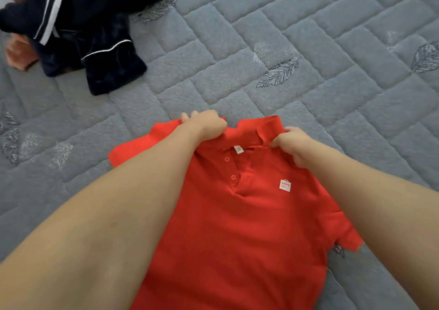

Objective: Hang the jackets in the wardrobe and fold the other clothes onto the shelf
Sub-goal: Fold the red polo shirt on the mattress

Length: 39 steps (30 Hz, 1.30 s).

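A red polo shirt (237, 226) lies front side up on the grey quilted bed cover (285, 36), collar pointing away from me, with two buttons and a small white chest logo. My left hand (206, 125) grips the shirt at the left end of the collar. My right hand (293, 143) pinches the right end of the collar. Both forearms reach over the shirt and hide part of its sides.
A heap of dark navy clothes (78, 29) with white stripes and piping lies at the far left of the bed. An orange garment (20, 53) peeks out from under that heap. Leaf patterns are stitched into the cover.
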Tool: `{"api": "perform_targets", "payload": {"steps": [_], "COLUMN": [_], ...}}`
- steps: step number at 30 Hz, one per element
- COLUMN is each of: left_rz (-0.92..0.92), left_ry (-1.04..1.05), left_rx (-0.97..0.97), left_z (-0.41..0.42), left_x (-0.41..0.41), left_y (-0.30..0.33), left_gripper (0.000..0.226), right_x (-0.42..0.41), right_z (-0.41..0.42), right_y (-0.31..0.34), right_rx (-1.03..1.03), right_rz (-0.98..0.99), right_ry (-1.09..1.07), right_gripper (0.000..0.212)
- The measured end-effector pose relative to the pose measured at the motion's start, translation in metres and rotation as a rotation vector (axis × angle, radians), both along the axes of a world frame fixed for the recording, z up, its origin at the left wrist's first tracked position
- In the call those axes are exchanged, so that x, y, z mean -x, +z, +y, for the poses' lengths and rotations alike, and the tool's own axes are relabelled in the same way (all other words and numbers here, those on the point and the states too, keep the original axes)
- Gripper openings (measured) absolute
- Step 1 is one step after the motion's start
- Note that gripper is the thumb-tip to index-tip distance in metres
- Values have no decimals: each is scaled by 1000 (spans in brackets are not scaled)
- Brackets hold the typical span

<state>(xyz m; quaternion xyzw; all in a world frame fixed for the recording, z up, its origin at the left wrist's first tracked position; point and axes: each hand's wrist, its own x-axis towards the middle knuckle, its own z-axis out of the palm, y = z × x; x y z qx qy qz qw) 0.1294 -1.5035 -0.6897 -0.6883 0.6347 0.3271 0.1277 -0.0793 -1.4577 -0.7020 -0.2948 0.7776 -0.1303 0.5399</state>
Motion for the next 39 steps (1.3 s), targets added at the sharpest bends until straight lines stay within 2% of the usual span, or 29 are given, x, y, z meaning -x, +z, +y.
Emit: {"api": "perform_targets", "payload": {"steps": [1, 3, 5, 6, 8, 10, 12, 14, 15, 17, 18, 19, 21, 23, 26, 28, 30, 33, 34, 35, 37, 39], "left_rz": [164, 476, 558, 495, 321, 195, 77, 4, 49, 218, 262, 263, 160, 26, -161, -154, 15, 323, 466, 631, 886, 920], "left_ry": [26, 143, 213, 164, -63, -368, -682, -801, -736, -476, -342, -206, 67, 402, 1063, 1357, 1353, 1104, 1068, 1083, 1156, 1160], "left_rx": [28, 216, 463, 584, 742, 769, 572, 351, 312, 331, 372, 428, 540, 564, 397, 229, 199, 258, 288, 328, 431, 560], "left_z": [-7, -17, -28, -31, -27, -6, 29, 63, 75, 91, 96, 99, 105, 112, 115, 119, 127, 134, 134, 133, 128, 123], "left_x": [3, 11, 16, 17, 11, -2, -18, -31, -35, -37, -38, -40, -54, -78, -123, -148, -162, -171, -173, -176, -181, -184], "left_y": [5, 17, 28, 32, 32, 25, 10, -6, -13, -19, -21, -21, -23, -24, -19, -19, -24, -34, -32, -28, -18, -11], "left_gripper": [10, 13, 21, 27, 31, 24, 20, 21, 21, 24, 28, 31, 38, 54, 76, 82, 77, 52, 42, 30, 7, 18], "right_x": [6, 19, 31, 34, 37, 37, 33, 26, 20, 7, 0, -9, -31, -53, -89, -116, -146, -196, -210, -223, -240, -248], "right_z": [-5, -18, -27, -26, -14, 6, 28, 45, 50, 55, 55, 55, 53, 50, 34, 19, 5, -21, -31, -41, -58, -70], "right_y": [2, 10, 16, 18, 17, 10, -2, -8, -6, -5, -5, -6, -10, -19, -17, -15, -12, -8, -8, -7, -5, -1], "right_rx": [96, 331, 548, 626, 719, 654, 393, 303, 367, 587, 669, 665, 497, 385, 477, 566, 581, 469, 420, 390, 392, 473], "right_rz": [10, 126, 307, 404, 555, 733, 894, 940, 918, 819, 746, 666, 565, 548, 535, 536, 508, 516, 510, 491, 380, 285], "right_ry": [-17, -67, 31, 158, 419, 672, 924, 962, 919, 855, 881, 967, 1129, 1135, 990, 983, 993, 884, 836, 809, 827, 787], "right_gripper": [25, 31, 30, 28, 18, 13, 30, 45, 47, 52, 56, 61, 67, 65, 48, 42, 58, 87, 85, 74, 39, 22]}}
